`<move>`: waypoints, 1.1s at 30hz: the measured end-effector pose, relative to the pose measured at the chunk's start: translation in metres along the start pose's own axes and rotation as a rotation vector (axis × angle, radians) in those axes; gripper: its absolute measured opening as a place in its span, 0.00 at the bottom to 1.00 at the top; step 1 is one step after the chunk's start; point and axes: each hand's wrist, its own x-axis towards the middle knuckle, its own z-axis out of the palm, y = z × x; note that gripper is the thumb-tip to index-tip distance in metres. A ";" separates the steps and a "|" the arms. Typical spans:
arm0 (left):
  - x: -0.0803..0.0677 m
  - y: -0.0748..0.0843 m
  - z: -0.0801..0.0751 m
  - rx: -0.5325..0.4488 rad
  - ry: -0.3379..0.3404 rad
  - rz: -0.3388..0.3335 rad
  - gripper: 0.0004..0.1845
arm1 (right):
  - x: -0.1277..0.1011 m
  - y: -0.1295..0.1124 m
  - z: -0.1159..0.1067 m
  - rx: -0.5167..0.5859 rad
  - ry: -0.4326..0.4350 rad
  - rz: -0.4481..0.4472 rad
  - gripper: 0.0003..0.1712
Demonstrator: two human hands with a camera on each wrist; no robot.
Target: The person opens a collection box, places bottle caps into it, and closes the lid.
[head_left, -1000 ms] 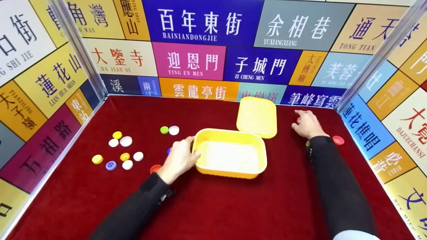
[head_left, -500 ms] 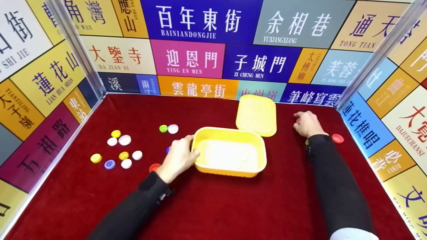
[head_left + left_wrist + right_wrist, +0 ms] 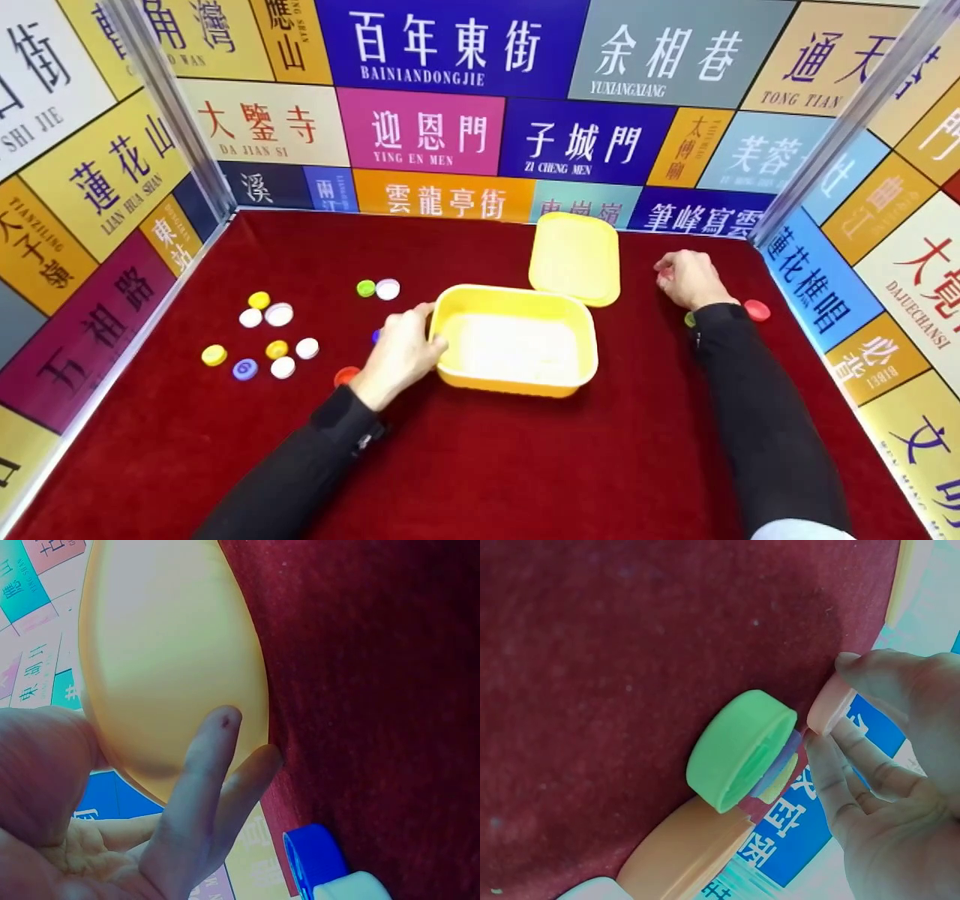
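Note:
My left hand [image 3: 401,349] grips the left end of an open yellow plastic box [image 3: 517,388], thumb at its rim. The left wrist view shows the fingers spread against the box's outer wall [image 3: 180,637]. At the far right of the red cloth, my right hand [image 3: 690,279] pinches a pinkish bottle cap [image 3: 831,703] between thumb and fingertips, clearest in the right wrist view. A green cap [image 3: 739,750] lies close by, mostly covered by the wrist in the head view. The yellow lid [image 3: 575,259] lies flat behind the box.
Several white, yellow and blue caps [image 3: 244,368] lie scattered on the left. A green cap [image 3: 365,288] sits beside a white one [image 3: 387,289] farther back. One red cap [image 3: 346,376] is by my left wrist, another [image 3: 757,310] right of my right wrist. Printed panels enclose the table.
My right hand's extended index finger has drawn in toward the thumb, the hand staying at nearly the same place. The left hand and the box have not moved.

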 end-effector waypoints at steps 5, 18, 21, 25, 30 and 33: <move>-0.001 0.000 0.000 -0.001 0.000 0.004 0.30 | -0.001 -0.001 0.000 0.006 0.031 -0.022 0.17; -0.001 0.001 0.000 0.007 -0.008 -0.010 0.30 | -0.005 -0.035 -0.006 0.011 0.096 -0.098 0.16; 0.000 0.001 0.000 0.008 -0.013 -0.017 0.30 | -0.005 -0.048 -0.007 0.022 0.103 -0.118 0.16; 0.000 0.001 0.000 0.016 -0.012 -0.018 0.30 | -0.007 -0.069 -0.008 0.038 0.125 -0.144 0.15; 0.000 0.001 -0.001 0.014 -0.004 -0.004 0.30 | -0.011 -0.100 -0.009 0.048 0.156 -0.215 0.15; 0.000 0.001 -0.001 0.010 -0.005 -0.004 0.30 | -0.015 -0.123 -0.012 0.055 0.139 -0.264 0.16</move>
